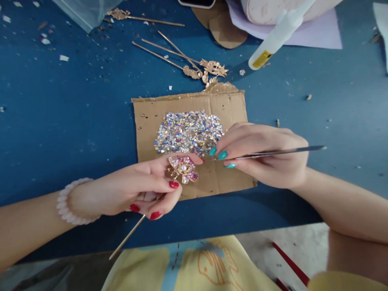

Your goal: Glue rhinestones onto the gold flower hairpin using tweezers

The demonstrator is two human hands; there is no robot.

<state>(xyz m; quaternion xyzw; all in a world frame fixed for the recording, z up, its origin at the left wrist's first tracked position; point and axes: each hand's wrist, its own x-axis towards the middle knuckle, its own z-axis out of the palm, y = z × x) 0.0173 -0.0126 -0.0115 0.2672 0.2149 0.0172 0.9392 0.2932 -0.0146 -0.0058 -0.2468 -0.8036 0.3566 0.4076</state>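
Note:
My left hand, with red nails and a pale bead bracelet, is closed around a gold hair stick whose jewelled pink flower head shows above my thumb. My right hand, with teal nails, pinches metal tweezers whose tips point left toward the flower. Both hands hover over a brown cardboard sheet that carries a pile of small iridescent rhinestones. The tweezer tips lie at the pile's lower right edge.
Several bare gold hair sticks lie beyond the cardboard on the blue table. A white glue bottle lies at the back right beside lilac paper and cardboard scraps. A clear bag sits at the back left. Crumbs litter the table.

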